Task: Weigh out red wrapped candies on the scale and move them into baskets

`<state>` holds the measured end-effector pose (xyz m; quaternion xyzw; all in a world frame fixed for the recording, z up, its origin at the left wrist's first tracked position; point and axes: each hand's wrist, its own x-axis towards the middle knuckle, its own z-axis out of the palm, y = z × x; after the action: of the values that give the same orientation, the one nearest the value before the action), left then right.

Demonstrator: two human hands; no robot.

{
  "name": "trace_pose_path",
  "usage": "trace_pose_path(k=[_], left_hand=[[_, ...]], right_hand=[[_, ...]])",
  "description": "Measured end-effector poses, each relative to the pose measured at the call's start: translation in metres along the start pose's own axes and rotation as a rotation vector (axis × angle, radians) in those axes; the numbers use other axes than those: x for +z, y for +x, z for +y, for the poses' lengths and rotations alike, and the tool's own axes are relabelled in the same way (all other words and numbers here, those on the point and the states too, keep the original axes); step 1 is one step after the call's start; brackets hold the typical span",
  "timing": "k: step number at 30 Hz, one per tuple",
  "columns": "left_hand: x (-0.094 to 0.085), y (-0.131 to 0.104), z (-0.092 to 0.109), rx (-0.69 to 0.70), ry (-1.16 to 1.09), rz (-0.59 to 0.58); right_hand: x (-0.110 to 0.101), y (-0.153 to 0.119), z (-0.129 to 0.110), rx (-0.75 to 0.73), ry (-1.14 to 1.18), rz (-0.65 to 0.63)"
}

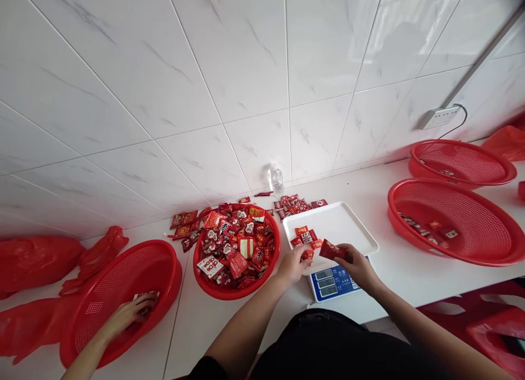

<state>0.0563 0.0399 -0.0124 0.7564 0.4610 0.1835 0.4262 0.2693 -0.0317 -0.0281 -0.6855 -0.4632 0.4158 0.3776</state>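
Observation:
My left hand (296,264) is closed on a small red packet (307,254) at the front left of a white tray (353,227). Just to its right, my right hand (357,262) pinches a dark red packet (331,250) over the tray's front part. Several red packets (305,236) lie on the tray's left side, behind my left hand. Under the tray is a blue scale (334,283) with three displays. Left of my hands stands a round red basket (276,243) heaped with red and white packets.
Another person's hand (133,311) reaches into a red basket (98,281) at the left. Two more red baskets (492,205) (463,177) stand at the right. Loose packets (292,205) and a clear bottle (278,181) are near the wall. Red bags (36,259) lie far left.

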Motion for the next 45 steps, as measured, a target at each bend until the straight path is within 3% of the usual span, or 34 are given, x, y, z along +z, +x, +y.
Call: trace_pose_path(k=[5, 11, 17, 20, 24, 26, 30, 36, 41, 45], left_hand=[[-0.006, 0.005, -0.004, 0.004, -0.053, 0.084], [-0.011, -0.016, 0.007, -0.132, -0.508, -0.228], [0.000, -0.038, 0.002, -0.180, -0.595, -0.181], [-0.011, -0.040, -0.009, -0.156, -0.485, -0.095], [-0.046, -0.025, -0.036, -0.206, -0.202, 0.259], [-0.065, -0.011, -0.051, -0.239, -0.037, 0.374], [-0.086, 0.016, -0.070, -0.313, 0.274, 0.325], [-0.084, 0.035, -0.069, -0.409, 0.564, 0.165], [-0.087, 0.026, -0.068, -0.332, 0.595, 0.299], [-0.085, 0.017, -0.054, -0.247, 0.369, 0.456]], right_hand=[[0.003, -0.002, -0.007, -0.002, 0.008, -0.015], [0.019, -0.018, -0.028, -0.107, -0.017, -0.280], [0.036, -0.023, -0.040, -0.071, 0.203, -0.505], [0.035, -0.017, -0.030, -0.060, 0.148, -0.466], [0.024, -0.007, -0.019, -0.045, 0.049, -0.389], [0.017, -0.004, -0.018, -0.036, 0.004, -0.355], [0.013, -0.004, -0.021, -0.008, -0.029, -0.315], [0.017, -0.010, -0.021, -0.019, -0.006, -0.302], [0.009, -0.010, -0.011, 0.004, -0.031, -0.216], [-0.003, -0.007, -0.002, 0.024, -0.019, -0.141]])
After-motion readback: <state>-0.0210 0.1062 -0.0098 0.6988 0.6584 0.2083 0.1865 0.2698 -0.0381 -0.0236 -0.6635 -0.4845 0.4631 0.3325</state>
